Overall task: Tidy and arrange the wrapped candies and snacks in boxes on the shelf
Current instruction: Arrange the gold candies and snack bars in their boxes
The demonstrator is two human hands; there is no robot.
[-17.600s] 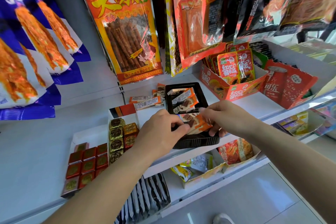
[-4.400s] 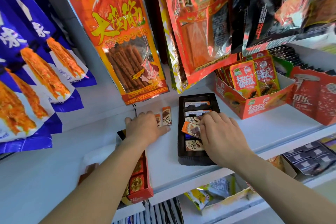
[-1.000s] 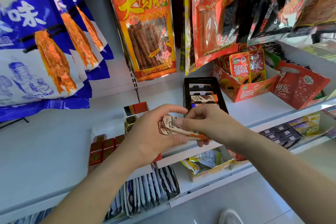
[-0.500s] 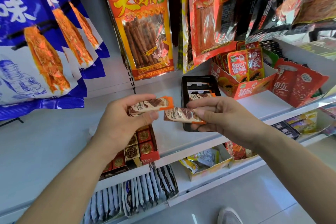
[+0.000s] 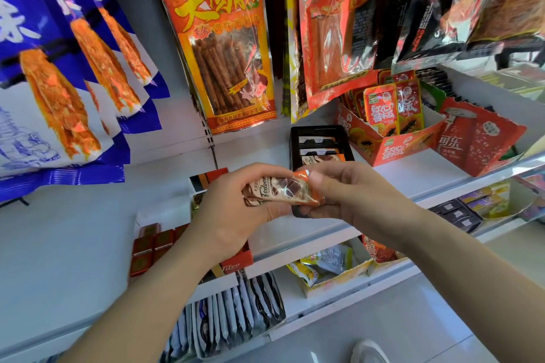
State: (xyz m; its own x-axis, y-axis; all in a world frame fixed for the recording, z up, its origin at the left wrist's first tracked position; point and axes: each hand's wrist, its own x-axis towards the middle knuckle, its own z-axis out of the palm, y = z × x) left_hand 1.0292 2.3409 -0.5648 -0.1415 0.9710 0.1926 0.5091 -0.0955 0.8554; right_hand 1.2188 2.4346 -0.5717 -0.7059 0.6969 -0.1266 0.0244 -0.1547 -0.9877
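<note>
Two hands meet in front of the shelf [image 5: 413, 175], and both are pinching the bars [image 5: 280, 193]. The left hand [image 5: 233, 215] has its thumb beneath and its fingers curled over the top. The right hand [image 5: 354, 197] clamps the orange end under its thumb. The long axis runs side to side, dipping a touch rightward, with the orange tip toward the right hand and the brown end toward the left. The wrappers are glossy, cream and chocolate brown, with curly script. Two orange corners show, so it looks like a stacked pair. They're in the air just in front of the black tray [image 5: 293, 141], where more bars lie crosswise. A red box [image 5: 236, 264] of foil squares sits lower left, and a red carton [image 5: 392, 150] stands to the right.
</note>
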